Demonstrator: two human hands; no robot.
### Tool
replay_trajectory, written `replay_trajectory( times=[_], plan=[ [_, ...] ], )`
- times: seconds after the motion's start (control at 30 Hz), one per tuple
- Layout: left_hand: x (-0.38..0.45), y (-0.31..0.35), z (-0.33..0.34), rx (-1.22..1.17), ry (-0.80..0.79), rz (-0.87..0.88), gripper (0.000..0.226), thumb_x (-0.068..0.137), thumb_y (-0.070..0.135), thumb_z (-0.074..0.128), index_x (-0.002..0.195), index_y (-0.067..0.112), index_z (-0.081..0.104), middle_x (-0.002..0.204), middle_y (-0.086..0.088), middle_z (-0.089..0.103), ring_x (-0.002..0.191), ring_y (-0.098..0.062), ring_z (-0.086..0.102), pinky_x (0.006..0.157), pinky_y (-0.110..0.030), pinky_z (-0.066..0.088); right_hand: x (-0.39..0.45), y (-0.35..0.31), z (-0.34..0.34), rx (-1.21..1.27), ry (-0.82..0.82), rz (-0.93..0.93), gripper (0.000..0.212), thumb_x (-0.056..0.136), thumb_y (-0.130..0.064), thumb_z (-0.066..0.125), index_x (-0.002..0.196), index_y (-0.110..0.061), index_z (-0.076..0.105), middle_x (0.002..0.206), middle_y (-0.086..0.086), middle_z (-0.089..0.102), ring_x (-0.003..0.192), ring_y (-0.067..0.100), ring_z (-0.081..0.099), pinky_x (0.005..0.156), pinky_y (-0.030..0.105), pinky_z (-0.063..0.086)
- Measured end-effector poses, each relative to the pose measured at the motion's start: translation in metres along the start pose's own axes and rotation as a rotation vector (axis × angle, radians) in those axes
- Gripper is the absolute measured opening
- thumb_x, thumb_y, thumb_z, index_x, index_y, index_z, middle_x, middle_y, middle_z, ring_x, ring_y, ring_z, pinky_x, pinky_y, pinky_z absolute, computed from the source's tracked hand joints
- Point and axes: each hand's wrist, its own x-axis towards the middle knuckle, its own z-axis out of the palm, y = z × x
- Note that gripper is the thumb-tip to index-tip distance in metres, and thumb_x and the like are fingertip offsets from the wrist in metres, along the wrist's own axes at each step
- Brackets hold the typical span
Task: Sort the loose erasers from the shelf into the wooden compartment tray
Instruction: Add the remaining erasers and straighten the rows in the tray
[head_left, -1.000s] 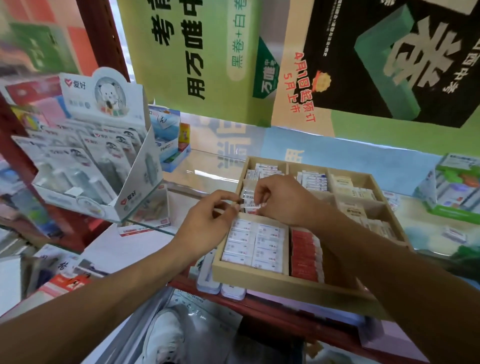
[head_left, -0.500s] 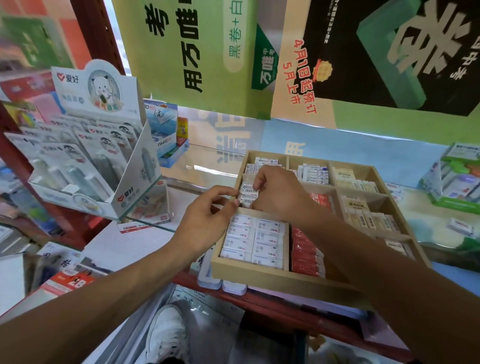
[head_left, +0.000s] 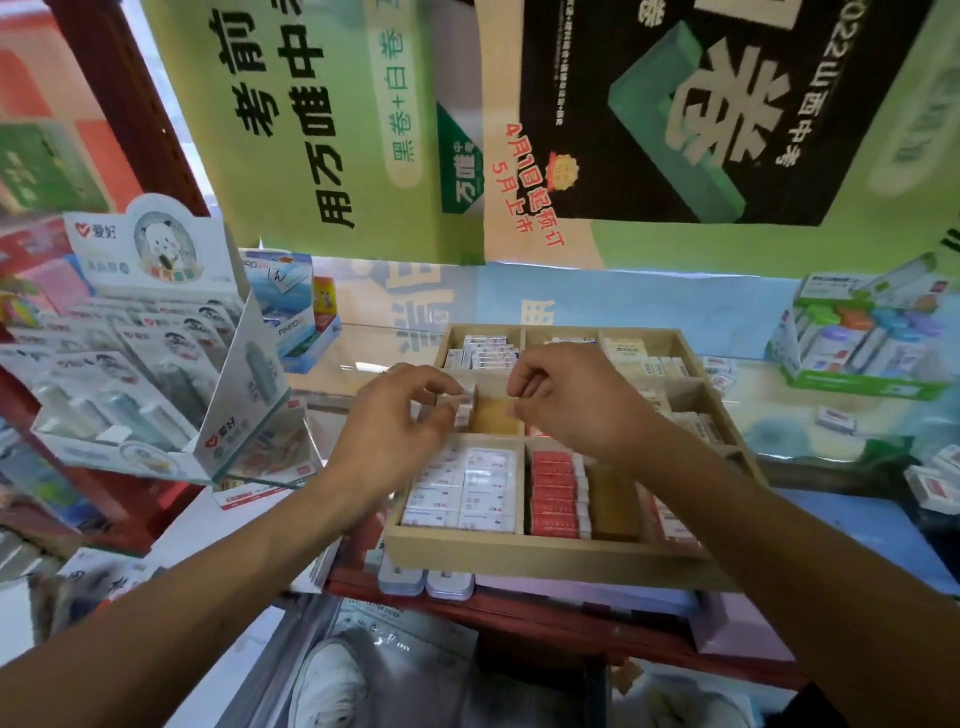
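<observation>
Step now: putting small white erasers (head_left: 464, 402) into the middle-left box of the wooden compartment tray (head_left: 540, 551).
Left hand (head_left: 395, 431): thumb and fingers curled, pinching the white erasers at the left wall of that box.
Right hand (head_left: 566, 400): fingers curled in over the same box; cannot tell if anything is held, too blurry.
Where the erasers are: standing on edge, tight against the left wall; bare wood floor (head_left: 496, 415) just beside them.
Already full: front-left box packed flat with white erasers (head_left: 465, 491); red erasers (head_left: 556, 493) in the box next to it.
Still loose: a few erasers (head_left: 836, 420) lying on the shelf, well apart from the tray, off to the right.
How to do it well: keep the stack upright, push snug to the wall, fill the bare part next.
Labels: best all facing the same way, like the rows behind.
Watch out: let go too fast and the thin stack may tip over.
Also mind: same kind in same box, no mixing with red ones.
</observation>
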Motion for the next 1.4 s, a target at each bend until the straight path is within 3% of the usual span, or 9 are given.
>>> replay_trajectory(
  times=[0.23, 0.4, 0.57, 0.77, 0.83, 0.93, 1.07, 1.27, 1.4],
  plan=[
    [0.018, 0.075, 0.039, -0.03, -0.348, 0.156, 0.022, 0.087, 0.008, 0.064, 0.091, 0.028, 0.07, 0.089, 0.014, 0.071, 0.081, 0.003, 0.064, 0.076, -0.013, 0.05, -0.065, 0.049, -0.075, 0.015, 0.186, 0.169, 0.017, 0.077, -0.017, 0.077, 0.073, -0.029, 0.066, 0.073, -0.013, 0.066, 0.069, -0.003, 0.061, 0.064, 0.011, 0.045],
    [0.04, 0.122, 0.089, 0.046, -0.455, 0.247, 0.014, 0.087, 0.012, 0.064, 0.092, 0.019, 0.074, 0.088, 0.009, 0.071, 0.081, -0.002, 0.064, 0.077, -0.016, 0.05, -0.094, 0.098, -0.113, 0.068, 0.31, 0.305, 0.009, 0.076, -0.015, 0.078, 0.08, -0.018, 0.07, 0.073, -0.009, 0.068, 0.062, -0.004, 0.061, 0.055, 0.012, 0.045],
    [0.074, 0.152, 0.145, 0.284, -0.525, 0.354, 0.01, 0.086, 0.02, 0.061, 0.085, 0.025, 0.07, 0.09, 0.008, 0.069, 0.086, -0.012, 0.063, 0.078, -0.028, 0.052, -0.111, 0.145, -0.134, 0.074, 0.411, 0.342, 0.01, 0.078, -0.023, 0.077, 0.078, -0.015, 0.071, 0.07, -0.005, 0.069, 0.061, 0.0, 0.061, 0.058, 0.01, 0.045],
    [0.112, 0.174, 0.213, 0.604, -0.61, 0.448, 0.024, 0.09, 0.03, 0.057, 0.112, 0.024, 0.064, 0.116, -0.002, 0.062, 0.106, -0.023, 0.056, 0.085, -0.034, 0.047, -0.12, 0.198, -0.134, -0.021, 0.46, 0.462, 0.001, 0.084, -0.017, 0.069, 0.084, -0.018, 0.069, 0.084, -0.002, 0.069, 0.071, 0.007, 0.059, 0.053, 0.003, 0.038],
    [0.12, 0.175, 0.232, 0.718, -0.622, 0.444, 0.028, 0.087, 0.028, 0.057, 0.115, 0.027, 0.061, 0.119, -0.002, 0.061, 0.107, -0.026, 0.056, 0.082, -0.033, 0.044, -0.119, 0.209, -0.129, -0.049, 0.489, 0.464, 0.007, 0.086, -0.013, 0.065, 0.092, -0.015, 0.069, 0.093, 0.002, 0.069, 0.077, 0.01, 0.059, 0.061, 0.006, 0.039],
    [0.122, 0.178, 0.25, 0.758, -0.636, 0.383, 0.022, 0.085, 0.025, 0.06, 0.106, 0.029, 0.062, 0.11, 0.001, 0.06, 0.098, -0.026, 0.059, 0.075, -0.032, 0.044, -0.11, 0.216, -0.124, -0.101, 0.508, 0.434, 0.022, 0.089, -0.007, 0.058, 0.109, -0.01, 0.066, 0.115, 0.009, 0.061, 0.101, 0.022, 0.059, 0.085, 0.026, 0.046],
    [0.108, 0.182, 0.254, 0.671, -0.67, 0.478, 0.015, 0.083, 0.024, 0.062, 0.095, 0.033, 0.063, 0.104, 0.005, 0.062, 0.097, -0.018, 0.059, 0.062, -0.026, 0.038, -0.102, 0.225, -0.12, -0.351, 0.266, 0.456, 0.047, 0.089, -0.008, 0.052, 0.135, -0.013, 0.05, 0.142, 0.01, 0.045, 0.129, 0.03, 0.04, 0.106, 0.041, 0.037],
    [0.099, 0.178, 0.256, 0.577, -0.648, 0.504, 0.008, 0.085, 0.034, 0.062, 0.083, 0.029, 0.056, 0.094, 0.002, 0.066, 0.09, -0.022, 0.06, 0.072, -0.033, 0.052, -0.1, 0.219, -0.126, -0.415, 0.239, 0.449, 0.034, 0.087, -0.006, 0.055, 0.119, -0.015, 0.06, 0.113, 0.01, 0.058, 0.109, 0.029, 0.053, 0.08, 0.031, 0.042],
    [0.097, 0.175, 0.251, 0.482, -0.655, 0.477, 0.011, 0.082, 0.028, 0.068, 0.081, 0.031, 0.058, 0.092, 0.003, 0.066, 0.087, -0.019, 0.06, 0.076, -0.038, 0.054, -0.101, 0.219, -0.127, -0.133, 0.375, 0.461, 0.035, 0.087, -0.011, 0.063, 0.121, -0.016, 0.061, 0.115, 0.008, 0.063, 0.1, 0.022, 0.059, 0.078, 0.021, 0.039]
  ],
)
